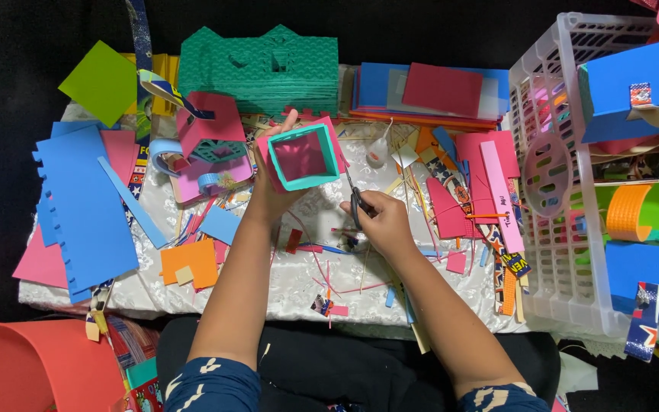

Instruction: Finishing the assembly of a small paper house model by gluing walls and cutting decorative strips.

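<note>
A teal-rimmed pink foam box (301, 156) is held tilted up in the closed left hand (272, 194), its open face shown. Black-handled scissors (355, 200) are gripped by the right hand (383, 221), blades pointed towards the box, above the scrap-strewn table (284, 282).

The handles of the small dark-handled scissors (355, 200) sit hidden inside the right hand (384, 221). The red curved foam sheet (32, 366) is cut off at the bottom-left edge. Tiny scraps near the surface's middle are perhaps paper.

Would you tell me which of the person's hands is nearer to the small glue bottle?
The right hand, gripping scissors just below the glue bottle. The left hand holds the teal-rimmed pink box farther to its left.
</note>
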